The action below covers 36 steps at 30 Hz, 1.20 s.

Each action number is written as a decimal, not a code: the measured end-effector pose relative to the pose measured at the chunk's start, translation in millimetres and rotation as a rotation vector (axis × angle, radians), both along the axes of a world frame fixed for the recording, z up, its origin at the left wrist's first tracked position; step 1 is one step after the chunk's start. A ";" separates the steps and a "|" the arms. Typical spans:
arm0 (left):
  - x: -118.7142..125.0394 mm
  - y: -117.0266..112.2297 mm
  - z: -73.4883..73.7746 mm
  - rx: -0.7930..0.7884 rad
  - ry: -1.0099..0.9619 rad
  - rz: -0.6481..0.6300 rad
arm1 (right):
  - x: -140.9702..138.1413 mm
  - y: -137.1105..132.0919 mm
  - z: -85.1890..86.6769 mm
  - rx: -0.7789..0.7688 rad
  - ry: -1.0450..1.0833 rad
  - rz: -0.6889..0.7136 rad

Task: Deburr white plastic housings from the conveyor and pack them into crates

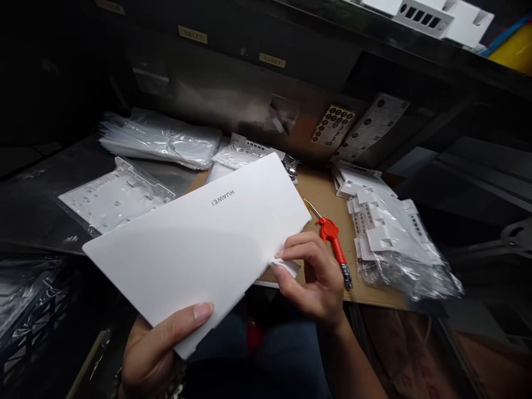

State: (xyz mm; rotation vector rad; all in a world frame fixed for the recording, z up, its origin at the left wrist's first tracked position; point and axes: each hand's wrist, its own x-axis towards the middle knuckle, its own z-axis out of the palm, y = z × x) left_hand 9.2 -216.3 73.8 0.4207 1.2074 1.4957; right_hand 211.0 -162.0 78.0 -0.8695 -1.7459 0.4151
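My left hand [160,343] grips the lower left corner of a white plastic cover [199,238] marked HUAWEI, thumb on top. The cover is tilted in front of me, and its lettering reads upside down. At its right edge, my right hand [316,277] pinches a small white piece [288,267] between thumb and fingers. I cannot make out whether that piece is a cloth or paper. A red air blow gun [332,235] with a thin metal nozzle lies just beyond my right hand.
Bagged white plastic parts [386,233] are piled at right. A moulded white shell [116,199] lies on plastic at left, with a stack of clear bags [162,138] behind it. Sticker sheets [334,124] hang on the back panel. Overhead, a shelf [415,41] holds more white parts.
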 end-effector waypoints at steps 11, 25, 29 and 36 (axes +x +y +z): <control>10.0 -7.1 21.0 -0.018 0.010 -0.040 | 3.8 -4.7 -3.2 -0.006 -0.050 -0.018; 5.9 -10.1 11.9 -0.027 0.068 -0.109 | 10.3 -6.2 -1.8 -0.055 -0.035 -0.019; 4.9 -9.6 10.3 0.020 0.102 -0.105 | 9.6 -6.1 -1.8 -0.048 -0.042 -0.025; 5.1 -9.9 12.0 -0.023 0.053 -0.126 | 9.8 -5.6 1.3 -0.064 -0.059 -0.006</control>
